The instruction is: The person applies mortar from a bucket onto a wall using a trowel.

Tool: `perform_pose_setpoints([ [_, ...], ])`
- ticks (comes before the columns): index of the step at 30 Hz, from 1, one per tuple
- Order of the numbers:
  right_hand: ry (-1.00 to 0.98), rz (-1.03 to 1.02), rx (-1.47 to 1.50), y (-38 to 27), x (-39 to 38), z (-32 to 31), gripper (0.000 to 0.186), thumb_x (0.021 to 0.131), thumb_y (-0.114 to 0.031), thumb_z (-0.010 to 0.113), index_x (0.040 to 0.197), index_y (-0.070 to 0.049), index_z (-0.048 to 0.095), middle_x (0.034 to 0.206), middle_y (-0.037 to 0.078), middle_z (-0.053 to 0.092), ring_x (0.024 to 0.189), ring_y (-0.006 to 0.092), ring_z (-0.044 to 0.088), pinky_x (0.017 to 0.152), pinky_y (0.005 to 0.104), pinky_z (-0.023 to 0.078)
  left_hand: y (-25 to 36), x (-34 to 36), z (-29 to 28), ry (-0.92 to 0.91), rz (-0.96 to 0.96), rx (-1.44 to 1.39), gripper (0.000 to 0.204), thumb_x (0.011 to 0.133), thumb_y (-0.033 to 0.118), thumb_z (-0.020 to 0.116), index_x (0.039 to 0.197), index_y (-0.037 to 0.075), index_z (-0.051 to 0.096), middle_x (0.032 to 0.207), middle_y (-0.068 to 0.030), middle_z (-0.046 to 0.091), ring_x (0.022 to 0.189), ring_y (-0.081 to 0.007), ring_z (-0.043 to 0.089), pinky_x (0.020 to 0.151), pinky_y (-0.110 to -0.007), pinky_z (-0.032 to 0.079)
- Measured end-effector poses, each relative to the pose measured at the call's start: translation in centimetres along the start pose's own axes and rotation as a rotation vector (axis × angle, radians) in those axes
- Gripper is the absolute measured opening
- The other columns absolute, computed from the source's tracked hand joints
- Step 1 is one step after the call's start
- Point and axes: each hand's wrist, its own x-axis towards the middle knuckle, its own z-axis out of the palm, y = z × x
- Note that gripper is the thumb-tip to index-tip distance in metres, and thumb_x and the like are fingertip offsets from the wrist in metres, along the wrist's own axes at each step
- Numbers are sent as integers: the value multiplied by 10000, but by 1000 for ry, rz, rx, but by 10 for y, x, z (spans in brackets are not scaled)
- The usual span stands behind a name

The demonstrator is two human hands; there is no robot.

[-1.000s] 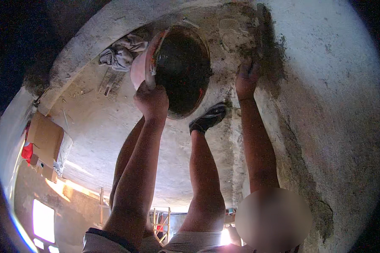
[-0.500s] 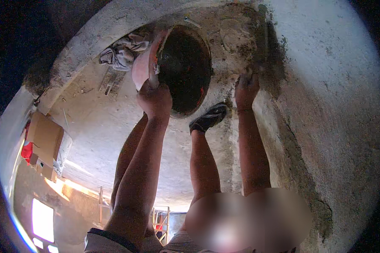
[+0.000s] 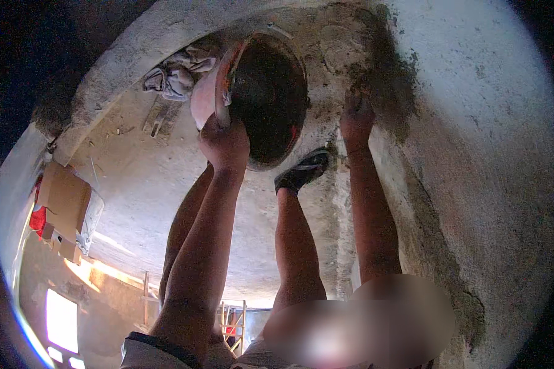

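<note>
One bucket [image 3: 204, 101] is clasped by the left hand [image 3: 225, 144]; the right hand [image 3: 357, 123], grip unclear, is near the wall [image 3: 492, 141].

- Bare left hand [image 3: 225, 146] and right hand [image 3: 357, 123]
- Thin dark band [image 3: 358, 148], right wrist
- Pale short sleeve [image 3: 139, 355], dark-edged
- Greyish shorts [image 3: 253, 356]
- Dark shoe [image 3: 300, 173], paler trim

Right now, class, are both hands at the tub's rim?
No: only the left hand is; the right hand is apart from the tub.
</note>
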Motion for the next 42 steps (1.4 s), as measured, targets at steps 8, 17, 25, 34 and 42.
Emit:
perform_pose_setpoints([
  [8, 192, -14, 4, -1, 7, 6, 332, 831, -144, 565, 1119, 15, 520, 1034, 200, 552, 903, 320, 544, 774, 387, 438, 7, -3, -3, -16, -27, 82, 128, 649, 94, 550, 708, -2, 610, 625, -194, 602, 611, -345, 617, 565, -396, 467],
  [17, 12, 206, -106, 3, 17, 3, 417, 886, -277, 503, 1155, 42, 493, 1016, 207, 563, 889, 334, 541, 785, 394, 440, 0, -2, 3, 6, 37, 25, 146, 655, 93, 538, 730, -5, 615, 649, -206, 606, 634, -362, 616, 578, -397, 471],
  [25, -9, -318, -817, 21, 26, 13, 427, 889, -234, 485, 1227, 25, 449, 1128, 259, 522, 1006, 342, 536, 876, 491, 412, 9, -3, 4, -15, 3, 47, 122, 636, 83, 556, 708, -6, 600, 633, -200, 598, 620, -355, 609, 572, -396, 466],
  [34, 258, 240, 353, -13, -1, 22, 350, 911, -247, 474, 1142, 12, 514, 698, 116, 551, 517, 163, 472, 509, 338, 417, 5, -4, 1, -13, 26, 24, 163, 627, 78, 541, 745, -11, 610, 617, -187, 589, 588, -317, 601, 554, -371, 455],
  [42, 216, 265, 186, -9, 0, 20, 340, 910, -309, 483, 998, 16, 525, 720, 95, 544, 614, 206, 466, 599, 375, 405, 2, -2, -2, -11, -7, 76, 119, 640, 86, 543, 701, -5, 589, 586, -174, 582, 552, -312, 593, 535, -370, 453],
])
